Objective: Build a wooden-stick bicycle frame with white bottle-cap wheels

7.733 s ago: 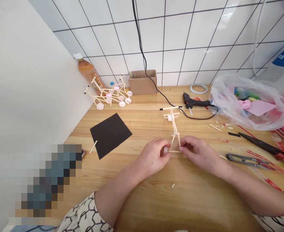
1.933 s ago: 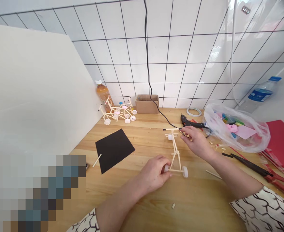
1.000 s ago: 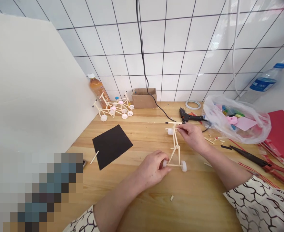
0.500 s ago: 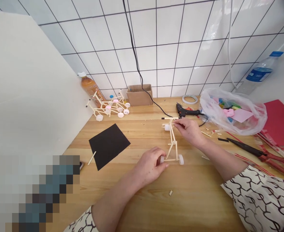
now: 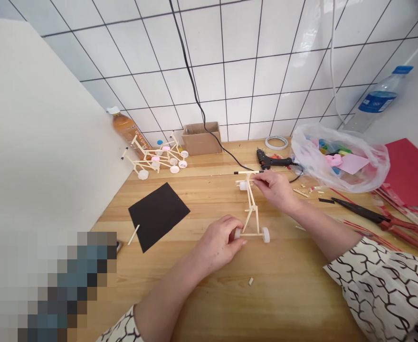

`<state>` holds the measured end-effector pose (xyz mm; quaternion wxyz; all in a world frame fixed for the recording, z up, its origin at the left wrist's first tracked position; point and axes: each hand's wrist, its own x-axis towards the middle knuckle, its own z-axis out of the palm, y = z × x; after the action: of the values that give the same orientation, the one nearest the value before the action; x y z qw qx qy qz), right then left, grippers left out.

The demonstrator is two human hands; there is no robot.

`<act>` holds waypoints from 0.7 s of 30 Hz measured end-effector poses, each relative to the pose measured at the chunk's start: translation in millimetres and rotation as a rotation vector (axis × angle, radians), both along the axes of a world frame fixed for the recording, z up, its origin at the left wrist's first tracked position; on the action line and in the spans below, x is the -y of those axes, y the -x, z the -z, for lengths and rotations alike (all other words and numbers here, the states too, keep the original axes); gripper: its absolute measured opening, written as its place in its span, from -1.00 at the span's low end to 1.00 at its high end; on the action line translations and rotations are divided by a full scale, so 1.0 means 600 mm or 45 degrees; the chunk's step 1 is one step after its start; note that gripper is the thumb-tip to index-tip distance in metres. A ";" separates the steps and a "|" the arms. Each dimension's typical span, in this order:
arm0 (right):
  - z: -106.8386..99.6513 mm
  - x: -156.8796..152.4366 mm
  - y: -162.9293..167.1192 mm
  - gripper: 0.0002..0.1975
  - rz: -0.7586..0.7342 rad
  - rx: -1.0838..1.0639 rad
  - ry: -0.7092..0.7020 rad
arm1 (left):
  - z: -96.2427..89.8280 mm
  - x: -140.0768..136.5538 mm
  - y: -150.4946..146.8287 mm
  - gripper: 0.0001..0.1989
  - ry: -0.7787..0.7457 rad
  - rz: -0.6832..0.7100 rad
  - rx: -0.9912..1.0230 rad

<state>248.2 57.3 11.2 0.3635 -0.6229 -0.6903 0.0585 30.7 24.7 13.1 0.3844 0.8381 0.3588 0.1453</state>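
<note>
While the wooden stick model (image 5: pixel 252 202) stands on the table (image 5: pixel 209 308), right of centre, our left hand (image 5: pixel 223 242) curls thumb and fingers round the white wheel (image 5: pixel 237 233) at its near left corner. Our right hand (image 5: pixel 273 189), well apart from the other, has its fingertips closed at the far end, beside the handlebar (image 5: pixel 243 172), though we cannot tell which part they pinch. Beyond it we see a glue gun (image 5: pixel 276 162), and to the left a black sheet (image 5: pixel 159 216).

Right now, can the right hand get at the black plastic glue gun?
Probably yes: the glue gun lies just beyond the right hand, seemingly unblocked, though its fingers are at the pale wooden stick model.
</note>
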 end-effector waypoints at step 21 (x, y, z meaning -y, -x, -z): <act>0.002 0.003 0.003 -0.81 -0.005 -0.018 -0.023 | 0.002 -0.001 0.000 -0.86 0.019 0.020 0.000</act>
<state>246.7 55.4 10.2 0.3739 -0.6178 -0.6893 0.0574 30.7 25.1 12.1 0.3915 0.8381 0.3534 0.1396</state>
